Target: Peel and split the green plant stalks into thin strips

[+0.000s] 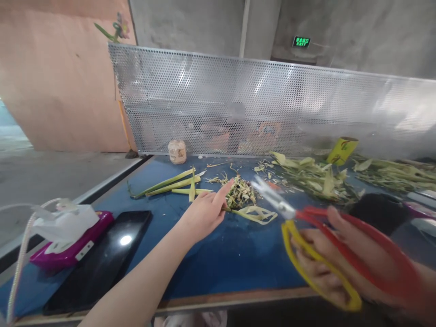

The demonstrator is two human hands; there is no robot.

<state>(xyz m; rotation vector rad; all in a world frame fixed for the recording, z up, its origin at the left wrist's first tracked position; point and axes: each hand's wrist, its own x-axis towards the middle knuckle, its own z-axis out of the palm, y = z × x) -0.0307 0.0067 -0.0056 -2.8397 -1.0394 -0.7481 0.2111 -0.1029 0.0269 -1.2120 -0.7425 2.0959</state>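
Note:
My left hand [206, 211] reaches out over the blue table [218, 259], its fingers pinched on a pale green folded leaf strip [254, 213] beside a small heap of leaf trimmings [240, 190]. My right hand [344, 261] is low at the right and grips scissors [306, 222] with one red and one yellow handle loop. Their metal blades stand slightly apart and point up-left toward the strip. Several long green leaf strips [170, 184] lie left of the heap.
A black phone [102, 259] and a magenta and white device [70, 238] with a white cable lie at the near left. A perforated metal screen [265, 109] walls the back. A large pile of leaves [316, 175], a yellow roll [341, 150] and a small jar [177, 151] stand before it.

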